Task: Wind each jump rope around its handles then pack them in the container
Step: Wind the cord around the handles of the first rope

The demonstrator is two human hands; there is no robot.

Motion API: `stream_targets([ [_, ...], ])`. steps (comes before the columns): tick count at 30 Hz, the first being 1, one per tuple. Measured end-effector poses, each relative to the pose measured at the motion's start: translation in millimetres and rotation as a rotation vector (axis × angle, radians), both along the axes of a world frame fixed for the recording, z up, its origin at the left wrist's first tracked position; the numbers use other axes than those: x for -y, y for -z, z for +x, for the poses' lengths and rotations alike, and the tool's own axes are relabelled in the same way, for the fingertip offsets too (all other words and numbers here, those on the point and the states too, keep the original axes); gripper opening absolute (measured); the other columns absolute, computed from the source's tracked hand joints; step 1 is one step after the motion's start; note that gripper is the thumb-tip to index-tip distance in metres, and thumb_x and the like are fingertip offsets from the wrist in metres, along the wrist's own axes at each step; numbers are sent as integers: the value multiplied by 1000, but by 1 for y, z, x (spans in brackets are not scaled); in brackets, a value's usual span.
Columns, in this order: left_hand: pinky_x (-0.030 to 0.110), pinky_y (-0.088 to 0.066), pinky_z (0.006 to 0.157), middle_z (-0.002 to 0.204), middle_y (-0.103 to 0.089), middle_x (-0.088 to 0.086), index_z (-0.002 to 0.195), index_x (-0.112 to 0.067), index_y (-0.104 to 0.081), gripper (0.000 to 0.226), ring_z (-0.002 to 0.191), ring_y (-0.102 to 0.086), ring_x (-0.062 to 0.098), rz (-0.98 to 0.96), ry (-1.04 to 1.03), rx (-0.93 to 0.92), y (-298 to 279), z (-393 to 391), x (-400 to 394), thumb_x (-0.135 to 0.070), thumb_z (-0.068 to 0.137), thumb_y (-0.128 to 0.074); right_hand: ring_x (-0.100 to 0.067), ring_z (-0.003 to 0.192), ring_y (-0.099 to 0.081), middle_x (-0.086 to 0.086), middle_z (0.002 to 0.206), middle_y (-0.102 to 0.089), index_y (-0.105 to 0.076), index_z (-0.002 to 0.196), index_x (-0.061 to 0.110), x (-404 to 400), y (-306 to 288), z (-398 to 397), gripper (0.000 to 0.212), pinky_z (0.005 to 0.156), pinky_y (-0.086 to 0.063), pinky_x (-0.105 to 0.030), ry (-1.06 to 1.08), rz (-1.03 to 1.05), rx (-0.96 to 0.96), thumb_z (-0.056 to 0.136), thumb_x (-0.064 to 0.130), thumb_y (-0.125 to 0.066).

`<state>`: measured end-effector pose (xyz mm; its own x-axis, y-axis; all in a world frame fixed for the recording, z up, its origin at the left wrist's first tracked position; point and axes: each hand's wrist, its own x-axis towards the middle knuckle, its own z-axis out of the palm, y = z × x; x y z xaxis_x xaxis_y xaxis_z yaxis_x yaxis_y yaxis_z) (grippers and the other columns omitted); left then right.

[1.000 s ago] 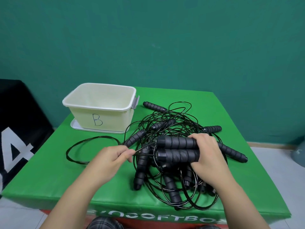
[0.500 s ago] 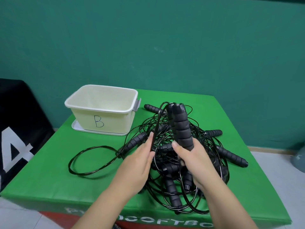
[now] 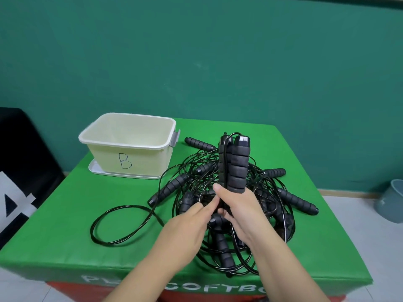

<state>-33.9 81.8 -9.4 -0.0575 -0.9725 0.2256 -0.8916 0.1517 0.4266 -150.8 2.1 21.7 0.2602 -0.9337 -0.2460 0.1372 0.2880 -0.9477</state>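
Note:
My right hand (image 3: 242, 212) grips a pair of black foam handles (image 3: 236, 164) held upright side by side above a tangled pile of black jump ropes (image 3: 257, 205). A thin black cord runs over the top of the handles and down their left side. My left hand (image 3: 192, 223) pinches that cord just below the handles. Its loose part lies as a loop (image 3: 122, 225) on the green top to the left. The cream container (image 3: 130, 144) marked "B" stands open at the back left, with nothing visible inside.
The green-covered table (image 3: 65, 247) ends close in front of me and at the right. Several loose handles (image 3: 296, 200) stick out of the pile. A white lid (image 3: 96, 170) lies under the container. A grey bin (image 3: 392, 201) stands on the floor at the right.
My right hand turned the two handles from lying flat to standing upright. My left hand moved right, bringing the cord up over the handle tops and down to their base.

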Motion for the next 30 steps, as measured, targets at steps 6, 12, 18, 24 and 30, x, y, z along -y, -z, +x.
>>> stream_targets([
  [6, 32, -43, 75, 97, -39, -13, 147, -45, -3, 55, 94, -55, 19, 46, 84, 94, -1, 14, 4, -26, 102, -29, -16, 68, -56, -4, 72, -59, -60, 86, 8, -1, 5, -4, 10, 54, -47, -25, -11, -58, -36, 84, 1, -66],
  [12, 26, -36, 103, 139, -48, -12, 149, -38, -9, 58, 126, -44, 10, 206, 128, 347, -20, 57, 18, -15, 101, -32, -21, 77, -64, -7, 80, -67, -64, 89, 5, 9, 3, -27, 10, 69, -59, -37, -26, -247, -225, 81, 2, -69],
  [18, 30, -37, 99, 124, -54, -3, 150, -32, -15, 76, 111, -48, 15, 145, 307, 624, -38, 90, 38, -56, 82, 12, -28, 82, -68, -4, 83, -71, -64, 90, 16, 8, -2, -36, 18, 83, -55, -47, -48, -395, -502, 76, 22, -74],
  [24, 27, -33, 88, 111, -55, -6, 146, -39, -23, 63, 100, -44, 12, 119, 313, 659, -57, 84, 57, -50, 90, 3, -20, 88, -65, 4, 91, -69, -60, 94, 25, 14, -7, -44, 21, 81, -51, -31, -5, -500, -531, 79, 23, -73],
  [30, 30, -46, 70, 95, -63, -2, 105, -20, -57, 33, 86, -57, 19, 108, -10, 606, -62, 75, 76, -44, 99, -34, -8, 83, -60, 11, 84, -65, -55, 96, 32, 11, -6, -51, 26, 72, -45, -16, -40, -637, -551, 80, 19, -72],
])
